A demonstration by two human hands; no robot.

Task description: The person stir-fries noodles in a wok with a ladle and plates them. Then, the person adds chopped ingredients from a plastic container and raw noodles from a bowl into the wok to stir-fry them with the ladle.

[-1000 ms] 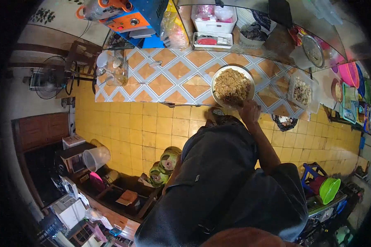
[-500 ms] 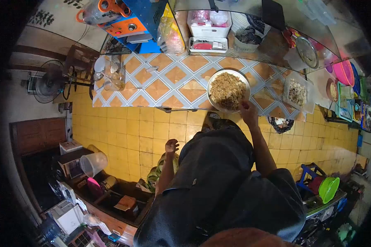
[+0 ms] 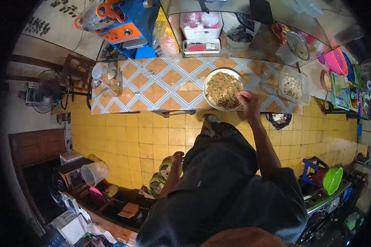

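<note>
A round white bowl [image 3: 208, 100] filled with brown, crumbly food [image 3: 223, 87] stands on the table with the orange and grey diamond-patterned cover [image 3: 156, 91]. My right hand [image 3: 250, 105] is at the bowl's right rim, its fingertips pinched together; what they hold, if anything, is too small to make out. Low beside my body, my left hand [image 3: 177, 157] hangs near green gas cylinders [image 3: 157, 184], fingers loosely bent and apart, with nothing visible in it. To the right of the bowl, a clear plastic container [image 3: 293, 87] holds pale and brown pieces.
A black bag [image 3: 279, 120] with pale scraps is below the table's front edge. Clear jars [image 3: 112, 84] stand at the table's left end. Behind are a blue and orange machine [image 3: 127, 33] and a glass case with white baskets [image 3: 201, 33]. A green basin [image 3: 333, 181] is lower right.
My left hand, hidden behind my body a second ago, came into view and has since dropped slightly toward my body. My right fingertips have shifted from over the food to the bowl's right rim.
</note>
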